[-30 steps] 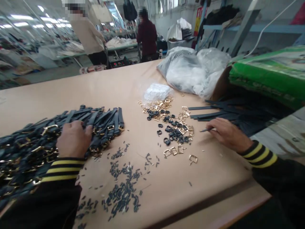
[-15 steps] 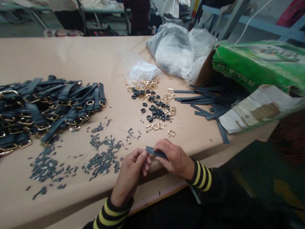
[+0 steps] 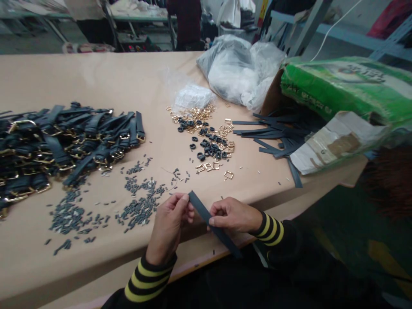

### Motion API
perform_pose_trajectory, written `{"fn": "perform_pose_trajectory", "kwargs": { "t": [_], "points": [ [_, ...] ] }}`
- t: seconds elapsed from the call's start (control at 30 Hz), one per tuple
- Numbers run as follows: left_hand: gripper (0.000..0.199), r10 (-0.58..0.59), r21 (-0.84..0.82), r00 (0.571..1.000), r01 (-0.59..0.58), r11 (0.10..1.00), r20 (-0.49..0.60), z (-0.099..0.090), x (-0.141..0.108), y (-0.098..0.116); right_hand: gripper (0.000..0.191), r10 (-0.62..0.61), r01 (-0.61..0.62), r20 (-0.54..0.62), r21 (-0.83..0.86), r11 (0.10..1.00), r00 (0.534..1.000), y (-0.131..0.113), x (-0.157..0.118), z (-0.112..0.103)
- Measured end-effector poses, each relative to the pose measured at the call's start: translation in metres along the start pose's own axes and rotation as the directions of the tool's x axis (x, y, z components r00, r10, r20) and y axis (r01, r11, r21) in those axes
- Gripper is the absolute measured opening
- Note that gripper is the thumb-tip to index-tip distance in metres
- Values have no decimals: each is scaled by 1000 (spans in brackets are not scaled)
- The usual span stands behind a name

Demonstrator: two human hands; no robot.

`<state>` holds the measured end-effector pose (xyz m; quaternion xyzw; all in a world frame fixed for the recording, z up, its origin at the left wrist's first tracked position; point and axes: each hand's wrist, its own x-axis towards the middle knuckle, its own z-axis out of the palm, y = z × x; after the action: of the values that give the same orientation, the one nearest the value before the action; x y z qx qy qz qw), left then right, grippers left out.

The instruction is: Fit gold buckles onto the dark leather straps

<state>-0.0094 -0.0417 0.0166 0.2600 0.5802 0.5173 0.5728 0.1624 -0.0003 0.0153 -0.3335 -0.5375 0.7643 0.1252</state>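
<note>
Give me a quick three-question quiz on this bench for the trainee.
1. True or false: the left hand and right hand both hold one dark strap.
2. What lies among the gold buckles? A) dark loops B) steel screws C) white buttons
3. Fill in the blank: the black sleeve cuff has ___ stripes.

Key: 1 true; 2 A; 3 yellow
</note>
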Motion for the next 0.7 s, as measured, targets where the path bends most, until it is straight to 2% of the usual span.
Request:
{"fn": "perform_pose_trajectory", "kwargs": {
  "t": [0.03, 0.1, 0.17, 0.23, 0.3, 0.4, 0.47, 0.53, 0.57, 0.6, 0.63, 0.67, 0.7],
  "points": [
    [19, 9, 11, 1000, -10, 1000, 25, 3, -2, 0, 17, -44, 43, -20, -56, 997, 999, -2, 0, 1],
    [24, -30, 6, 989, 29, 1000, 148, 8, -8, -1, 18, -134, 133, -144, -18, 991, 980, -7, 2, 0],
    [27, -143, -8, 939, 153, 988, 313, 12, -16, -3, 21, -156, 212, -338, 136, 968, 928, -10, 3, -4],
    [25, -239, -8, 880, 265, 964, 410, 12, -23, -5, 24, -126, 282, -499, 250, 926, 857, -11, 4, -10],
    [20, -276, -20, 867, 312, 950, 416, 9, -27, -8, 27, -80, 306, -573, 310, 900, 816, -8, 3, -17],
    [19, -268, -73, 909, 306, 949, 319, 5, -27, -9, 28, -36, 265, -577, 318, 910, 816, 2, -5, -25],
    [21, -247, -91, 936, 277, 957, 249, 3, -24, -8, 30, -24, 149, -500, 212, 966, 866, 6, -14, -28],
    [24, -226, -73, 950, 246, 967, 215, 3, -22, -7, 36, -50, 35, -419, -45, 998, 907, 4, -24, -26],
    [25, -222, -43, 951, 237, 971, 214, 3, -21, -6, 37, -100, 16, -414, -201, 980, 905, 0, -29, -23],
    [26, -222, -5, 949, 229, 973, 223, 3, -20, -5, 35, -192, 33, -428, -352, 935, 883, -5, -32, -20],
    [27, -224, 39, 944, 221, 974, 242, 3, -20, -4, 30, -316, 71, -440, -489, 870, 841, -11, -34, -15],
    [27, -225, 79, 937, 212, 974, 266, 2, -19, -3, 23, -441, 116, -425, -604, 789, 791, -17, -33, -11],
    [27, -225, 114, 930, 199, 973, 292, 2, -19, -1, 17, -533, 154, -373, -692, 705, 760, -22, -31, -6]
  ]
}}
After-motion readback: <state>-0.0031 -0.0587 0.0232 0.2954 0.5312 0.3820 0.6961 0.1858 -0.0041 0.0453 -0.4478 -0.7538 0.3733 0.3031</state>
